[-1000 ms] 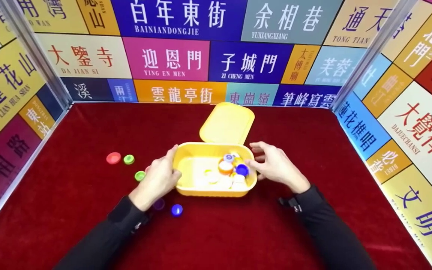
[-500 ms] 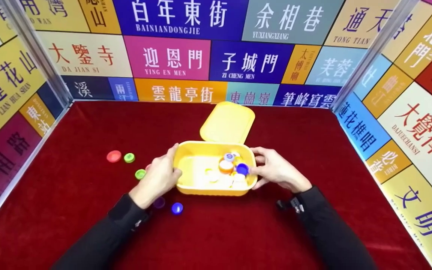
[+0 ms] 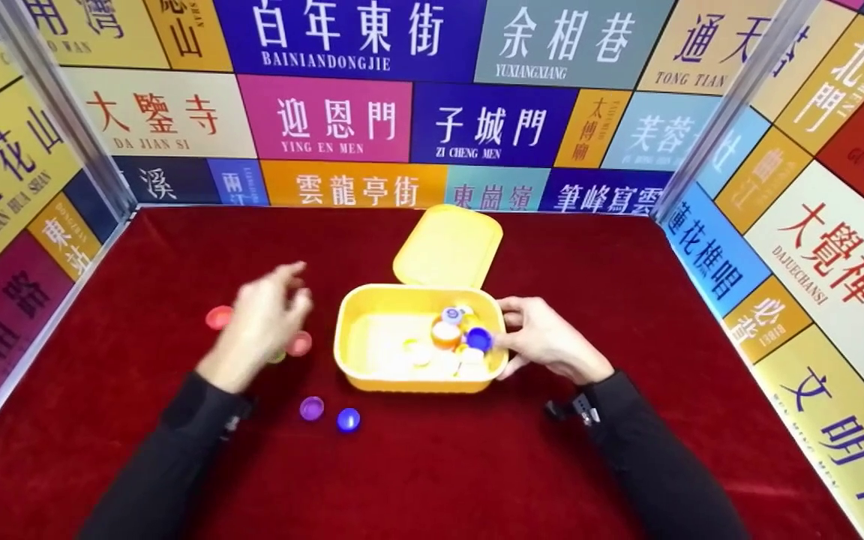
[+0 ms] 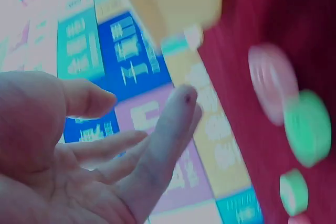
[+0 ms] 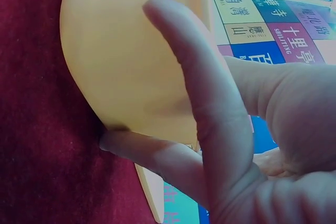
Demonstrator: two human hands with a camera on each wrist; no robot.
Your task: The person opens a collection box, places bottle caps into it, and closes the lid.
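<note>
A yellow plastic box sits in the middle of the table, with several bottle caps heaped in its right half, among them a dark blue cap. At its right end my right hand grips the wall, thumb at the rim and fingers along the outside. My left hand is off the box, its fingers loosely spread and holding nothing, above loose caps on the left. A red cap and a pinkish-red cap show beside it. In the left wrist view, green caps appear blurred near the fingers.
Behind the box lies a yellow lid, close to its back rim. A purple cap and a blue cap lie front-left of the box on the red cloth. Printed panels wall in the back and sides.
My left hand has let go of the box's left end and moved left over the loose caps. My right hand has closed on the right end and stays there.
</note>
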